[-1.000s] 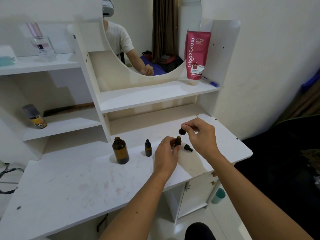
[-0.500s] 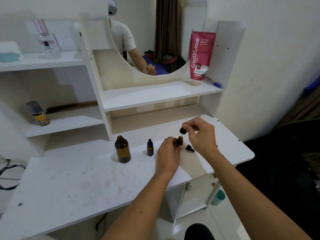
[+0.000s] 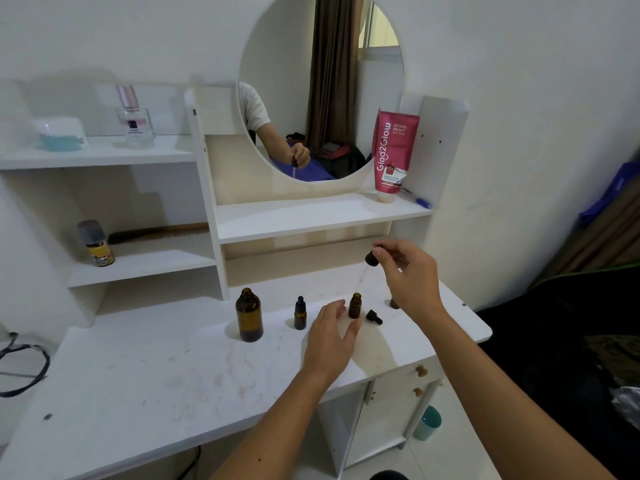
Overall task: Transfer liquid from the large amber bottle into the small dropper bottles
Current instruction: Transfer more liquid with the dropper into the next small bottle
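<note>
Head view: right hand [image 3: 410, 271] pinches a dropper [image 3: 371, 259] above the uncapped small bottle [image 3: 354, 305]. Left hand [image 3: 329, 336], fingers loosely spread, rests just near of it. A loose cap [image 3: 374, 317] lies right; the desk's right edge [image 3: 485, 336] is near.

glossy amber glass bottle [image 3: 249, 315], matt white tabletop [image 3: 138, 375]

Both forearms are bare from elbow to wrist, with no watch, bracelet or ring on the left hand [image 3: 329, 336] or the right hand [image 3: 410, 275]. The mirror's reflection shows a short white sleeve [image 3: 254, 109] on the upper arm.
</note>
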Demonstrator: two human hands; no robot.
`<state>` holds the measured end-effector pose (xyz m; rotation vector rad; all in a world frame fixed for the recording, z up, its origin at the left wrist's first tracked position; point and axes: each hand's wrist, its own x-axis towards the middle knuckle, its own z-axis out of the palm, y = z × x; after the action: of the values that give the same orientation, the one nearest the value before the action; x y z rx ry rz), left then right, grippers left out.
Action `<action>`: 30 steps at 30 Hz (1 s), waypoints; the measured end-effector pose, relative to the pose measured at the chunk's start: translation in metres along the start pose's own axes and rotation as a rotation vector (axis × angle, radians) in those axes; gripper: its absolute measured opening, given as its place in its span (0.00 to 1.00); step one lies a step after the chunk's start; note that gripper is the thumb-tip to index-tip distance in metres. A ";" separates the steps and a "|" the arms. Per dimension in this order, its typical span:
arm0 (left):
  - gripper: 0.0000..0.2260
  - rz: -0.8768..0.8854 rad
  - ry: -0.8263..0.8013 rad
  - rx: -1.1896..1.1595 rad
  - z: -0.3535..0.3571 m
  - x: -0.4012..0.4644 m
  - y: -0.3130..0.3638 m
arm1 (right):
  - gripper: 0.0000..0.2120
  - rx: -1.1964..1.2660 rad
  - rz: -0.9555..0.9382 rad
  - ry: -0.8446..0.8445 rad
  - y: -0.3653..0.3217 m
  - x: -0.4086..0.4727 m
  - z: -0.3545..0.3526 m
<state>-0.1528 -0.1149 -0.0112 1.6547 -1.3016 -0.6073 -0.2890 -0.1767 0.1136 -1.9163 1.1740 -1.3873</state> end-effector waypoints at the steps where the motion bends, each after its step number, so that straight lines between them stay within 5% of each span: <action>1: 0.23 -0.003 -0.016 -0.015 -0.003 -0.005 -0.001 | 0.05 -0.003 -0.026 0.000 -0.005 -0.001 0.000; 10: 0.18 -0.039 -0.058 -0.119 -0.068 -0.048 -0.024 | 0.06 0.106 -0.139 -0.085 -0.047 -0.026 0.043; 17: 0.10 -0.120 0.326 -0.117 -0.120 -0.064 -0.052 | 0.07 0.216 -0.144 -0.165 -0.076 -0.033 0.092; 24: 0.25 -0.195 0.432 -0.140 -0.135 -0.043 -0.057 | 0.07 0.210 -0.233 -0.144 -0.095 -0.030 0.119; 30: 0.27 -0.234 0.435 -0.145 -0.135 -0.028 -0.060 | 0.07 0.134 -0.304 -0.163 -0.089 -0.028 0.132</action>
<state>-0.0227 -0.0396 -0.0063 1.7108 -0.7429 -0.4326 -0.1383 -0.1201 0.1220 -2.1276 0.7176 -1.3882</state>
